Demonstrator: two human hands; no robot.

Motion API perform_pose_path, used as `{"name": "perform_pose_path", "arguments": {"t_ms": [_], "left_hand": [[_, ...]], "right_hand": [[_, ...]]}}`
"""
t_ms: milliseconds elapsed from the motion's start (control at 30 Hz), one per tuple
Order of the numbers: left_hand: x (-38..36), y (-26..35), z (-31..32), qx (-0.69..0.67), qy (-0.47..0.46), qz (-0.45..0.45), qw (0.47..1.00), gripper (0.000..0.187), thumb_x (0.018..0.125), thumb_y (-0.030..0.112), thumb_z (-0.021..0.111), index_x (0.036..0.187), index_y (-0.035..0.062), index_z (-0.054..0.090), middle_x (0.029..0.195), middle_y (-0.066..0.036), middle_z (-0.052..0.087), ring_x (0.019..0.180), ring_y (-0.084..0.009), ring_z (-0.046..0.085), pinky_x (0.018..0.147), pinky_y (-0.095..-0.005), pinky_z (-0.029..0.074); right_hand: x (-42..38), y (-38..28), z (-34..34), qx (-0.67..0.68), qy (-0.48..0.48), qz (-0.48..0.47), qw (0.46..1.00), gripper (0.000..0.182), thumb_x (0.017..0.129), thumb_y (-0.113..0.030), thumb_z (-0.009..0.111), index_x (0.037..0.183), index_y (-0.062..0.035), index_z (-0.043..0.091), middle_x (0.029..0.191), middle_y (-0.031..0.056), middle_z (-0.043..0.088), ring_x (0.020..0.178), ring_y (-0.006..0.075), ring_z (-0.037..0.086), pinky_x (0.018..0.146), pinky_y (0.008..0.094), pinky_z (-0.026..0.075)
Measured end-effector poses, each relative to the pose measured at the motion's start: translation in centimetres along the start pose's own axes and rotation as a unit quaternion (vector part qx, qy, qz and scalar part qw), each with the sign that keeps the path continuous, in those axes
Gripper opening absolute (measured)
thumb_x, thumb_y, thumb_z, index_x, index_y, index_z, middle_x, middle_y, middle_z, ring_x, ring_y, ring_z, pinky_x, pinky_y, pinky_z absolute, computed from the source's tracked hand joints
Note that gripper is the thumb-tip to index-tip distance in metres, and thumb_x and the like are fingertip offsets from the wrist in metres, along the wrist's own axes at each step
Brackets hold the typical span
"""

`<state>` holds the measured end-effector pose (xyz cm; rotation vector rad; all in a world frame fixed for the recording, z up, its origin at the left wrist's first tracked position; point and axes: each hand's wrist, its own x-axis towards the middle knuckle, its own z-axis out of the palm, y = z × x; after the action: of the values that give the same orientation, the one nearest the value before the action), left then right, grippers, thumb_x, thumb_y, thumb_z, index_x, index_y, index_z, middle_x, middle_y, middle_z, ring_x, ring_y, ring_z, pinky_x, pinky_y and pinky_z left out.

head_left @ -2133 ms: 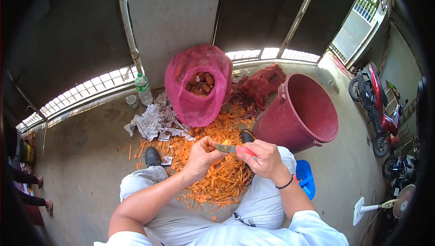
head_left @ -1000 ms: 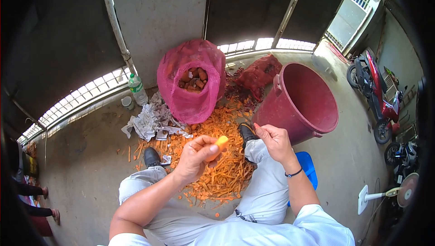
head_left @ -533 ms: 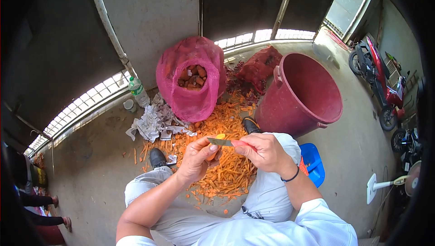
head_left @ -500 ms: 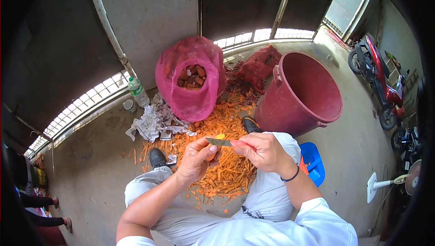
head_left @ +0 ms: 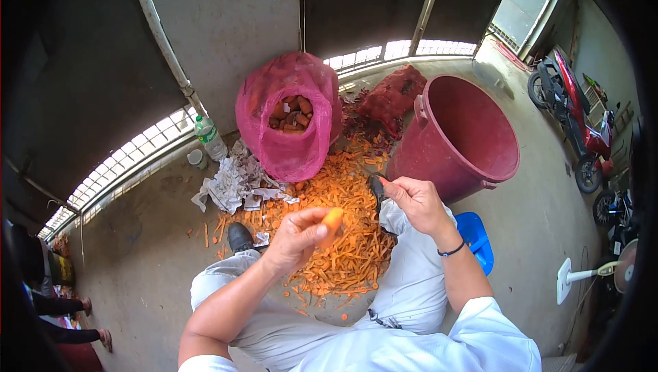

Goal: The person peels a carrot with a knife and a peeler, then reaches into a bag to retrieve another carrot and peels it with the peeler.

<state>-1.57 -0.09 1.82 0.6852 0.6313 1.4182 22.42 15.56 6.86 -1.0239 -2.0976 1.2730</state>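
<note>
Carrot (head_left: 333,219) and knife (head_left: 383,181) now held apart.

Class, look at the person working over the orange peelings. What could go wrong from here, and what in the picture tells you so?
The left hand grips a carrot with bare fingers; if the right hand brings the red tool to it, a finger might get nicked.
Loose peelings lie around the shoes, so a foot could slip.
The pink sack gapes open; if knocked, it may spill.
</note>
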Motion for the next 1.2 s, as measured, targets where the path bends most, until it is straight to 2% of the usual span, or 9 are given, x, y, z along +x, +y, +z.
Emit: {"name": "perform_pose_path", "arguments": {"t_ms": [133,200,333,433,533,633,700,800,1200], "left_hand": [[0.4,0.3,0.8,-0.024,0.053,-0.019,0.998,0.041,0.098,0.031,0.073,0.129,0.0062,0.061,0.122,-0.015,0.070,0.115,-0.0251,0.066,0.102,-0.0421,0.050],[0.9,-0.4,1.2,-0.028,0.070,0.004,0.997,0.040,0.099,0.030,0.072,0.129,0.0072,0.060,0.125,-0.016,0.070,0.117,-0.0250,0.065,0.104,-0.0419,0.050],[1.1,-0.8,1.3,-0.042,0.101,0.025,0.994,0.036,0.101,0.028,0.071,0.128,0.0074,0.058,0.128,-0.016,0.069,0.120,-0.0233,0.065,0.106,-0.0394,0.049],[1.1,-0.7,-0.2,0.067,0.114,0.039,0.990,0.035,0.103,0.025,0.068,0.131,0.0059,0.058,0.128,-0.016,0.069,0.118,-0.0222,0.066,0.104,-0.0383,0.051],[0.8,-0.6,-0.6,0.121,0.114,0.043,0.985,0.036,0.105,0.022,0.065,0.136,0.0047,0.057,0.128,-0.015,0.069,0.113,-0.0205,0.068,0.098,-0.0381,0.054],[1.1,-1.5,-0.4,0.026,0.114,0.023,0.993,0.040,0.105,0.020,0.065,0.140,0.0036,0.056,0.123,-0.013,0.070,0.108,-0.0196,0.069,0.091,-0.0382,0.058],[1.0,-2.2,-0.3,0.003,0.114,0.011,0.993,0.039,0.105,0.019,0.063,0.140,0.0020,0.055,0.124,-0.012,0.070,0.110,-0.0188,0.068,0.088,-0.0358,0.058],[0.6,-2.6,-0.1,-0.040,0.109,0.014,0.993,0.038,0.106,0.017,0.061,0.141,0.0016,0.054,0.124,-0.010,0.068,0.110,-0.0180,0.067,0.082,-0.0335,0.057],[0.3,-1.5,1.0,-0.095,0.043,-0.008,0.995,0.034,0.102,0.028,0.068,0.128,0.0150,0.051,0.114,-0.010,0.066,0.097,-0.0221,0.064,0.070,-0.0330,0.050]], "right_hand": [[-1.4,-0.2,3.6,0.134,-0.009,0.022,0.991,0.030,0.100,-0.026,0.075,0.091,0.0018,0.069,0.074,-0.0038,0.062,0.072,0.0062,0.053,0.065,0.0265,0.046],[-2.6,-1.2,6.5,0.332,-0.013,0.038,0.942,0.021,0.094,-0.017,0.081,0.098,0.0009,0.070,0.084,-0.0056,0.064,0.078,0.0051,0.056,0.071,0.0230,0.047],[-3.9,-1.0,9.1,0.419,-0.016,0.061,0.906,0.023,0.090,-0.011,0.085,0.105,0.0006,0.071,0.086,-0.0054,0.065,0.080,0.0038,0.057,0.074,0.0203,0.048],[-3.6,0.8,8.9,0.343,-0.029,0.082,0.935,0.027,0.089,-0.011,0.085,0.110,0.0008,0.072,0.088,-0.0050,0.067,0.080,0.0035,0.057,0.074,0.0195,0.048],[-3.2,2.1,8.9,0.251,0.005,0.013,0.968,0.041,0.084,-0.010,0.089,0.119,-0.0011,0.071,0.089,-0.0048,0.068,0.078,0.0034,0.060,0.070,0.0212,0.050],[-3.2,2.6,9.1,0.128,0.013,-0.066,0.989,0.042,0.083,-0.012,0.090,0.117,0.0015,0.070,0.091,0.0003,0.072,0.078,0.0074,0.063,0.069,0.0237,0.051],[-3.1,1.8,9.5,0.018,0.050,-0.192,0.980,0.043,0.082,-0.028,0.091,0.108,0.0010,0.073,0.088,0.0093,0.073,0.074,0.0158,0.069,0.067,0.0296,0.054],[-3.0,0.4,8.7,-0.044,0.074,-0.233,0.969,0.041,0.086,-0.036,0.086,0.104,-0.0009,0.074,0.086,0.0136,0.072,0.070,0.0265,0.070,0.063,0.0346,0.055],[-1.7,-2.4,4.0,-0.190,0.039,-0.245,0.950,0.034,0.095,-0.042,0.073,0.089,-0.0089,0.074,0.072,0.0101,0.065,0.062,0.0305,0.067,0.052,0.0405,0.050]]}}
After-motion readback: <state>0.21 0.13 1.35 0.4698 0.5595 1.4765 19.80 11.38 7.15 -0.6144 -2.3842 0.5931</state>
